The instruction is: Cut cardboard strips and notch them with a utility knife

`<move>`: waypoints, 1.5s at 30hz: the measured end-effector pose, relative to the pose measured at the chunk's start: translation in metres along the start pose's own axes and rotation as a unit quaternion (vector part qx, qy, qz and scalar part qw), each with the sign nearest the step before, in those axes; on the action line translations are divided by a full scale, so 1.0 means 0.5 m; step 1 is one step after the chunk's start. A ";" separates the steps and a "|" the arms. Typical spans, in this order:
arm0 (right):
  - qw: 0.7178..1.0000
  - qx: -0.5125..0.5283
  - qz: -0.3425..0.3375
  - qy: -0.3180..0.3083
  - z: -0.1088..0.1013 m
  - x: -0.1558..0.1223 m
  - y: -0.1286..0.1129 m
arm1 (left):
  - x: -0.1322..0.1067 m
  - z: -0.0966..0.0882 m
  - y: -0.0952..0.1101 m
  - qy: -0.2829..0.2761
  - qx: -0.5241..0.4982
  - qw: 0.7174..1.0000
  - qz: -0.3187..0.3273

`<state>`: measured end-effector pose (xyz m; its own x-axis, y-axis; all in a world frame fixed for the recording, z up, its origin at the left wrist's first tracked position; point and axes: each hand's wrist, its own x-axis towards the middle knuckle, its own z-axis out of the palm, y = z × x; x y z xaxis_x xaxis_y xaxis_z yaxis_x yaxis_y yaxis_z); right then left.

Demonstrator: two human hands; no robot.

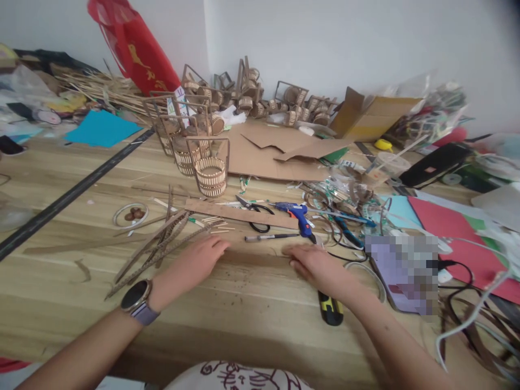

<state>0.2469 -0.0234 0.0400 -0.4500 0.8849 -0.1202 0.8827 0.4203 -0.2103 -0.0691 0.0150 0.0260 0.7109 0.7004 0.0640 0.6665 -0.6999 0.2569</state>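
Observation:
A thin brown strip [255, 259] spans the gap between my two hands, low over the table. My left hand [198, 261], with a watch on its wrist, has its fingers closed at the strip's left end. At the other end, the fingers of my right hand [314, 265] are curled around it; their undersides are hidden. Just beyond lie a pen [270, 237], a flat brown strip [239, 213], black-handled scissors [262, 219] and a blue glue gun [298, 215]. A black and yellow utility knife [331, 309] rests beneath my right wrist.
Small slatted buckets [211, 179] with tall handles stand behind, before cardboard sheets [272, 157]. Dark strips [162, 241] lie left, near a ring [130, 215] holding brown beads. Right are a phone [400, 276], cables [483, 303] and red paper [455, 238].

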 end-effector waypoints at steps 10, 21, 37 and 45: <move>0.998 -0.034 0.012 0.043 -0.027 0.049 0.008 | -0.001 0.013 0.005 -0.004 0.001 1.000 0.002; 0.997 -0.019 0.027 0.077 -0.023 0.186 0.050 | -0.032 0.021 -0.026 0.036 0.088 0.995 -0.029; 0.967 0.254 0.021 0.014 0.019 -0.016 -0.017 | -0.088 -0.045 -0.163 0.218 -0.068 0.948 -0.222; 0.977 0.209 0.033 0.042 0.047 -0.038 0.024 | -0.047 -0.014 -0.094 0.098 -0.040 0.994 -0.003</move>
<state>0.2629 -0.0401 0.0169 -0.3664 0.9278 -0.0704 0.7691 0.2594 -0.5841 -0.1185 0.0323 0.0192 0.6436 0.7242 0.2475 0.6453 -0.6874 0.3334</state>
